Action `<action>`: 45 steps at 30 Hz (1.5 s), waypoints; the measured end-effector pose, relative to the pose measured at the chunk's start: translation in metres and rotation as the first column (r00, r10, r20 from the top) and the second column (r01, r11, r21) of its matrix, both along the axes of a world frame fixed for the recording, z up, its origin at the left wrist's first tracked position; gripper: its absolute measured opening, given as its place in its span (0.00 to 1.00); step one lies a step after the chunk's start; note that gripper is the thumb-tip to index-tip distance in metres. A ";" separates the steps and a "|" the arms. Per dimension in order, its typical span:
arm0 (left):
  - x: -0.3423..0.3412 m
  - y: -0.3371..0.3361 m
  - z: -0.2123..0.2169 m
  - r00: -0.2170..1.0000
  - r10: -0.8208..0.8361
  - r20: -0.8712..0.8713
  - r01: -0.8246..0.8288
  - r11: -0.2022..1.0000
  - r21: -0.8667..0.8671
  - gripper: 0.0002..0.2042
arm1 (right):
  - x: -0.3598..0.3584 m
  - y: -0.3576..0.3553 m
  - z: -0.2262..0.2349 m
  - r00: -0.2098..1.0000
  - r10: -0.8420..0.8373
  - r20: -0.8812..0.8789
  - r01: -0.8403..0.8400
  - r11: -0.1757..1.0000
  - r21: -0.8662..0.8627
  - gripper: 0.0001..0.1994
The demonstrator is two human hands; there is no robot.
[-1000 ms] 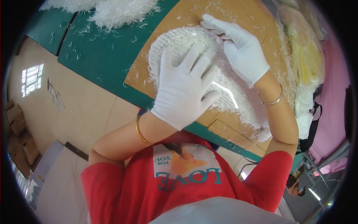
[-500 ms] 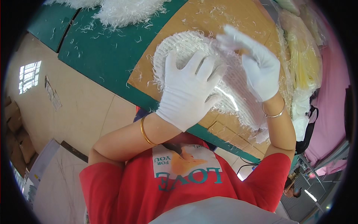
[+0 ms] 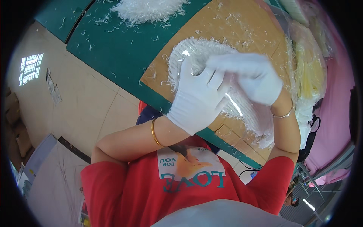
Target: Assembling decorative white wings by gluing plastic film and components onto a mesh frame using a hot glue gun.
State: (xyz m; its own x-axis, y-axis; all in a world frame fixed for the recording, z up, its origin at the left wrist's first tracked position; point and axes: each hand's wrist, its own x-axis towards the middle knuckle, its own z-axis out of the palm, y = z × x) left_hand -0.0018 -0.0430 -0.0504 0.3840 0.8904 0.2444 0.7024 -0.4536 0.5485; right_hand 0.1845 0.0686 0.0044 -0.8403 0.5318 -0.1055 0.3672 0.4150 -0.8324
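A white, ribbed piece of fabric with a shaggy fringed edge (image 3: 259,126) lies on a brown cardboard sheet (image 3: 245,28). Bright glare marks a shiny clear layer, like plastic, on its top (image 3: 233,104). My left hand (image 3: 196,100), in a white glove, rests on the fabric with its fingers stretched out, pressing from above. My right hand (image 3: 253,77), gloved too, passes over the left fingertips and is smeared by motion. Its fingers cannot be made out clearly, nor whether they hold anything.
Loose white threads form a fluffy heap (image 3: 149,9) on the green tabletop (image 3: 117,47), and stray bits litter the cardboard. To the right stand clear plastic bags with yellowish contents (image 3: 312,64), beside pink cloth (image 3: 336,102). The table's near edge runs close to my body.
My right hand has swung left and down, from raised on the right to across the left fingers. The fabric, cardboard and left hand appear slightly further right in view.
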 end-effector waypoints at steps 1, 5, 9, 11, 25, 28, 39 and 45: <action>0.002 0.001 0.002 0.998 0.020 0.051 -0.022 0.999 0.037 0.23 | 0.002 0.007 0.007 0.999 -0.052 0.013 0.053 0.963 -0.265 0.32; 0.004 -0.002 0.002 0.999 0.026 0.037 -0.027 0.999 0.026 0.23 | -0.039 0.001 -0.010 0.977 -0.122 -0.176 0.162 0.959 0.234 0.33; 0.003 -0.004 -0.004 0.999 0.015 0.037 -0.017 0.999 0.041 0.24 | -0.047 -0.010 -0.013 0.990 -0.134 -0.043 0.134 0.991 0.001 0.32; 0.005 -0.002 -0.002 0.999 -0.004 0.034 0.003 1.000 0.030 0.24 | -0.036 -0.016 -0.002 0.972 -0.236 0.000 0.223 0.917 -0.330 0.30; -0.083 -0.039 -0.015 0.992 0.008 -0.124 0.025 0.965 0.262 0.28 | 0.066 -0.168 -0.001 0.619 -0.782 0.073 0.602 0.531 0.596 0.24; -0.091 -0.012 -0.019 0.993 0.081 -0.083 -0.047 0.936 0.349 0.27 | 0.027 -0.152 -0.015 0.727 -0.681 0.088 0.478 0.595 0.647 0.26; -0.084 0.057 -0.020 0.997 -0.069 -0.018 0.071 0.979 0.189 0.33 | -0.004 -0.134 -0.030 0.851 -0.466 0.242 0.278 0.790 0.546 0.36; -0.082 0.029 -0.012 0.983 0.102 0.153 -0.081 0.987 -0.141 0.26 | 0.183 -0.204 -0.005 -0.044 -0.944 -0.328 0.765 -0.243 0.597 0.25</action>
